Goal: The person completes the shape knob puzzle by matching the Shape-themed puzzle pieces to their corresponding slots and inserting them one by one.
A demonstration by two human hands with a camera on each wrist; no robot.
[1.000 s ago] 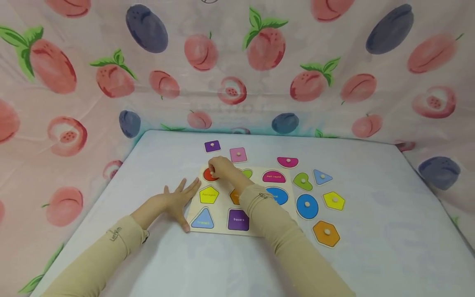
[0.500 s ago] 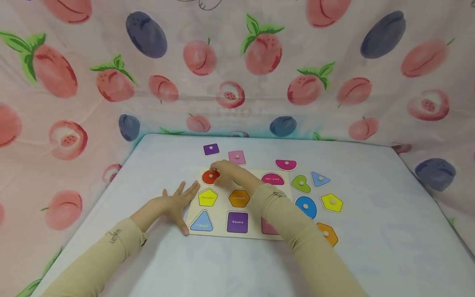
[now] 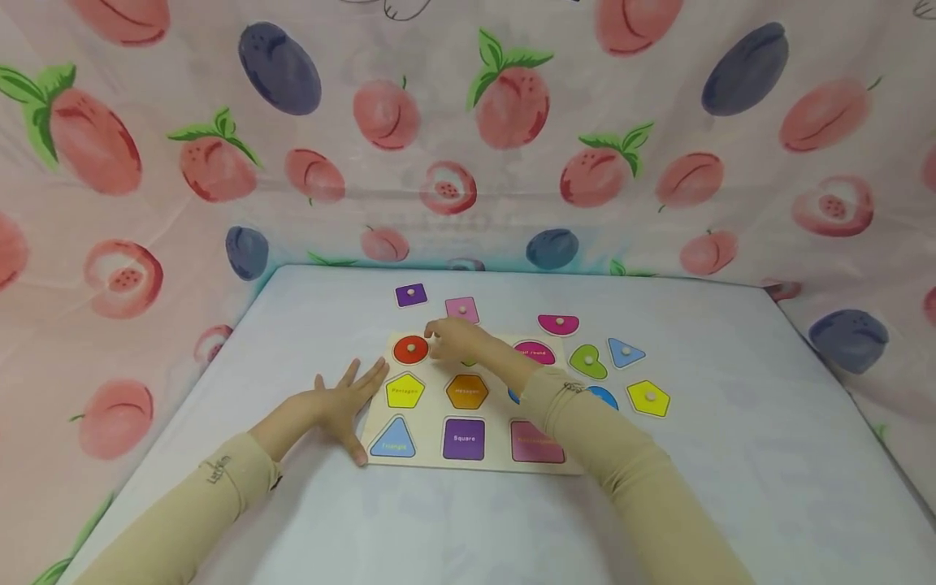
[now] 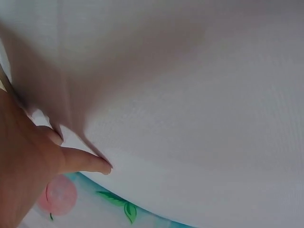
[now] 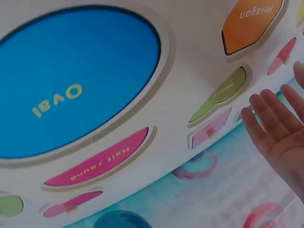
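A cream puzzle board (image 3: 434, 406) with coloured, labelled shape recesses lies on the white table. In its far left corner sits a red round puzzle piece (image 3: 402, 351) with a small knob on top. My right hand (image 3: 455, 340) hovers just right of that piece, apart from it and over the heart recess. In the right wrist view its fingers (image 5: 268, 114) look extended and hold nothing. With fingers spread, my left hand (image 3: 340, 409) rests at the board's left edge; the left wrist view shows part of the hand (image 4: 33, 161) against white cloth.
Behind the board lie a purple square piece (image 3: 411, 296) and a pink piece (image 3: 462, 309). To the right are a half-round (image 3: 559, 326), a green heart (image 3: 587, 362), a blue triangle (image 3: 625, 354) and a yellow pentagon (image 3: 647, 400). My right sleeve (image 3: 621, 455) partly covers a blue piece.
My right hand has let go of the red round piece and drawn back to the right. The piece stays on the board. My left hand keeps its place at the edge.
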